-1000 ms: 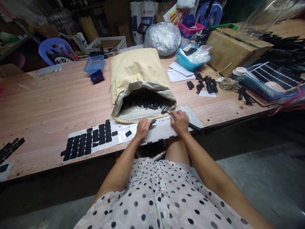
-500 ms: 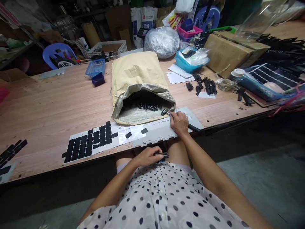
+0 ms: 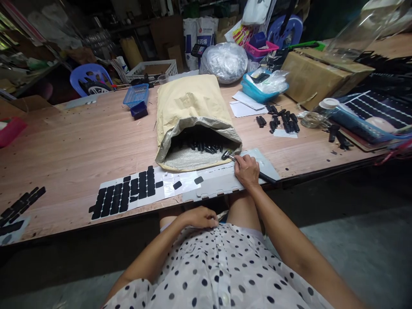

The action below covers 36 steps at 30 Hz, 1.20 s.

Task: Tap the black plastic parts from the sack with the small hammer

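Observation:
My right hand (image 3: 247,171) is wrapped round a hammer (image 3: 268,178) above the grey board at the table's front edge. The metal head of the hammer lies by the mouth of a yellow sack with a silvery lining (image 3: 189,96). Inside the sack, many small black pieces (image 3: 206,148) are heaped. My left hand (image 3: 203,217) rests low over my lap, just below the table edge, with curled fingers; whatever it may hold is hidden. Left of the sack, black rounded pads (image 3: 122,195) lie in rows on a white sheet, with several loose ones beside them.
A flat grey board (image 3: 219,182) runs along the table edge. Small black parts (image 3: 285,120) lie in a cluster to the right, near a cardboard box (image 3: 312,79) and a turquoise basket (image 3: 264,91). Behind the sack are a blue basket (image 3: 137,95) and a stuffed clear bag (image 3: 224,63).
The dark thin piece at my left fingers no longer shows, and those fingers curl downward now. My right hand keeps the hammer in place. The whole view has shifted slightly.

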Tool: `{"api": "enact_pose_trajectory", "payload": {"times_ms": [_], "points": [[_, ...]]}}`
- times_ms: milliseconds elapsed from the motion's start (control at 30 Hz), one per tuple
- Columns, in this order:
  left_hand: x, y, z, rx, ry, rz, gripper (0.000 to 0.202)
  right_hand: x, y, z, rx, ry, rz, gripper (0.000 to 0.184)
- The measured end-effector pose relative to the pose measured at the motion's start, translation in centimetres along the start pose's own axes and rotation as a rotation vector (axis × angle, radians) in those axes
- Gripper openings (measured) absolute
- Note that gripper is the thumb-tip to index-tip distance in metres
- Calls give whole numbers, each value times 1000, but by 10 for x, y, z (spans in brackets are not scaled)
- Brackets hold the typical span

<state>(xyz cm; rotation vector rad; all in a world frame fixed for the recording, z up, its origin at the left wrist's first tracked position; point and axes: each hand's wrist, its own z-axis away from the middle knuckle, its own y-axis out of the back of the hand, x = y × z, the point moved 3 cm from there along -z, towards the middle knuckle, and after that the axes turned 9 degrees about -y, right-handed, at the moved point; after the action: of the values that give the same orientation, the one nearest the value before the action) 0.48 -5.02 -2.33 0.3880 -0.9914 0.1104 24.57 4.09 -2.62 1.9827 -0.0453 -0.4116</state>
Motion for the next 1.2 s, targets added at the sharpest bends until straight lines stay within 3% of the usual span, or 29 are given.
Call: {"api": "enact_pose_trajectory", "payload": {"times_ms": [67,100,200,267,300,367,433,567,700,1000,1100,1200], "points": [[14,29,0,19,-106,168,36,0,0,1,3,2,2,30],[18,51,-3,143,-135,222,37,0,0,1,4,4,2,30],[17,128,-18,771,-113,262,29,-1,0,2,9,12,0,29],[8,171,-28,1144,35,248,23,-2,1,2,14,14,0,28],[4,188,-33,1266,130,206,22,-2,1,2,16,15,1,28],[-2,212,-44,1360,246,142,19,-3,2,2,15,21,5,28],[-5,225,-52,1365,299,101,16,-4,2,2,11,25,12,28],[-10,230,-56,1380,342,155,14,-5,4,2,-1,20,21,28],[-13,225,-53,1365,264,349,15,-5,5,0,-15,23,15,29],[-15,188,-30,1236,80,600,18,-6,3,0,-24,-7,-5,30],[-8,179,-34,1246,96,558,21,-5,3,-1,-21,-9,-7,31],[5,177,-43,1237,240,283,25,-5,3,-1,-16,-11,-8,30]]}}
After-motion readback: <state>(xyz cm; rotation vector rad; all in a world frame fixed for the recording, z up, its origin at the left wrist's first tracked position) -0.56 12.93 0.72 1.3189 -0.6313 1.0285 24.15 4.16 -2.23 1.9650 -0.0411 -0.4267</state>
